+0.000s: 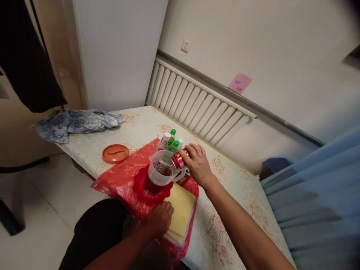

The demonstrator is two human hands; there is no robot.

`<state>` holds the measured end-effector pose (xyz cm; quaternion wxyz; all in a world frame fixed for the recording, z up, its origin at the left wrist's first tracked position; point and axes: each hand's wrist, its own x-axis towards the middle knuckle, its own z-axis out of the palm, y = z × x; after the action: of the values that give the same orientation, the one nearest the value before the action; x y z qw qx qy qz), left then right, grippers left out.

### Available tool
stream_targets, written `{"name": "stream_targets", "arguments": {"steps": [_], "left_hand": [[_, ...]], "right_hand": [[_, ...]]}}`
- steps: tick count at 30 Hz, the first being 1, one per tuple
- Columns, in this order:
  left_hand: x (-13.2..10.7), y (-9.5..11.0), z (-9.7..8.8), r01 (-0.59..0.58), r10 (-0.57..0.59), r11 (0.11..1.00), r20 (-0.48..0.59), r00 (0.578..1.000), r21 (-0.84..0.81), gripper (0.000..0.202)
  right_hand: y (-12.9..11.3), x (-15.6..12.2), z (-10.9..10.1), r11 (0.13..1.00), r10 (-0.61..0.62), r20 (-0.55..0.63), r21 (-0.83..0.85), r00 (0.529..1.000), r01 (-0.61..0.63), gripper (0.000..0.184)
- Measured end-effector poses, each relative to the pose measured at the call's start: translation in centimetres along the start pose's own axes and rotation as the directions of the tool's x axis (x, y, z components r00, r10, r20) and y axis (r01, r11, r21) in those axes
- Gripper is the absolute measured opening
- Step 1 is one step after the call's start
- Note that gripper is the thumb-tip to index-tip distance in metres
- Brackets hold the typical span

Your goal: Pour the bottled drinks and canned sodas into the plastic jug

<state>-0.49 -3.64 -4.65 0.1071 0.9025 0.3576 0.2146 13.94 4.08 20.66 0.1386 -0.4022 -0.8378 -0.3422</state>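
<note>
My right hand (197, 164) grips a red drink can (178, 159) tipped over the rim of a clear plastic pitcher (159, 173) that holds dark fizzy liquid. The pitcher stands on a red plastic bag (120, 180) spread on the table. Closed into a fist, my left hand (159, 218) rests on the bag's near edge, touching a stack of yellow paper (182, 210). What it holds, if anything, is hidden. Just behind the pitcher stand several small bottles (172, 139) with green and white caps.
An orange lid (115, 153) lies on the floral tablecloth (225, 217) left of the bag. A blue-white cloth (75, 123) is bunched at the far left corner. A white radiator (194, 105) runs along the wall; a blue curtain (317, 195) hangs at right.
</note>
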Motion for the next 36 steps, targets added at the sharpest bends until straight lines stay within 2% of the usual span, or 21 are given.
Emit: {"name": "stream_targets", "arguments": {"steps": [4, 7, 10, 12, 14, 17, 19, 21, 24, 26, 28, 31, 34, 36], "left_hand": [[0.1, 0.1, -0.4, 0.0, 0.0, 1.0, 0.006, 1.0, -0.005, 0.015], [0.1, 0.1, -0.5, -0.002, 0.002, 1.0, 0.013, 1.0, -0.003, 0.016], [0.2, 0.1, -0.4, -0.008, 0.008, 1.0, 0.02, 1.0, 0.005, 0.017], [0.2, 0.1, -0.3, -0.009, 0.009, 1.0, 0.024, 1.0, 0.011, 0.018], [0.3, 0.0, -0.2, -0.007, 0.007, 1.0, 0.025, 1.0, 0.016, 0.019], [0.3, 0.0, -0.1, -0.002, 0.001, 1.0, 0.03, 1.0, 0.025, 0.02], [0.3, 0.0, -0.1, 0.003, -0.004, 0.999, 0.034, 0.999, 0.033, 0.02], [0.4, 0.0, -0.2, 0.007, -0.008, 0.999, 0.039, 0.999, 0.039, 0.019], [0.5, 0.1, -0.5, 0.006, -0.008, 0.999, 0.046, 0.999, 0.047, 0.018], [0.5, 0.2, -0.6, 0.006, -0.009, 0.999, 0.049, 0.999, 0.052, 0.018], [0.6, 0.2, -0.6, 0.009, -0.012, 0.998, 0.051, 0.999, 0.06, 0.018], [0.5, 0.2, -0.4, 0.008, -0.012, 0.998, 0.046, 0.999, 0.069, 0.017], [0.5, 0.1, -0.1, 0.004, -0.006, 0.997, 0.021, 1.0, 0.072, 0.018], [0.5, 0.0, 0.0, 0.001, -0.001, 0.997, 0.011, 1.0, 0.076, 0.019]], "right_hand": [[0.1, -0.4, 0.4, 0.992, 0.096, 0.008, 0.087, 0.995, -0.096, 0.035], [0.0, -1.0, 0.6, 0.955, 0.196, 0.03, 0.223, 0.98, -0.198, 0.042], [0.1, -2.1, 1.0, 0.86, 0.316, 0.065, 0.401, 0.946, -0.315, 0.059], [0.3, -3.1, 1.4, 0.76, 0.421, 0.088, 0.51, 0.903, -0.404, 0.065], [0.5, -4.3, 1.7, 0.623, 0.545, 0.136, 0.595, 0.827, -0.509, 0.067], [1.0, -6.6, 1.9, 0.339, 0.708, 0.256, 0.695, 0.658, -0.634, 0.066], [1.0, -8.4, 2.2, 0.13, 0.762, 0.35, 0.741, 0.545, -0.658, 0.066], [0.7, -10.4, 2.6, -0.033, 0.794, 0.415, 0.759, 0.444, -0.65, 0.065], [-0.6, -13.0, 3.7, -0.165, 0.838, 0.448, 0.751, 0.311, -0.639, 0.059], [-2.2, -14.3, 4.5, -0.218, 0.849, 0.464, 0.744, 0.253, -0.632, 0.056], [-4.0, -15.0, 5.2, -0.264, 0.839, 0.49, 0.747, 0.236, -0.611, 0.054], [-7.0, -15.4, 6.4, -0.314, 0.806, 0.53, 0.759, 0.261, -0.57, 0.054], [-9.5, -15.5, 7.9, -0.32, 0.792, 0.538, 0.769, 0.29, -0.553, 0.061], [-10.7, -15.5, 8.7, -0.295, 0.794, 0.523, 0.777, 0.309, -0.556, 0.067]]}}
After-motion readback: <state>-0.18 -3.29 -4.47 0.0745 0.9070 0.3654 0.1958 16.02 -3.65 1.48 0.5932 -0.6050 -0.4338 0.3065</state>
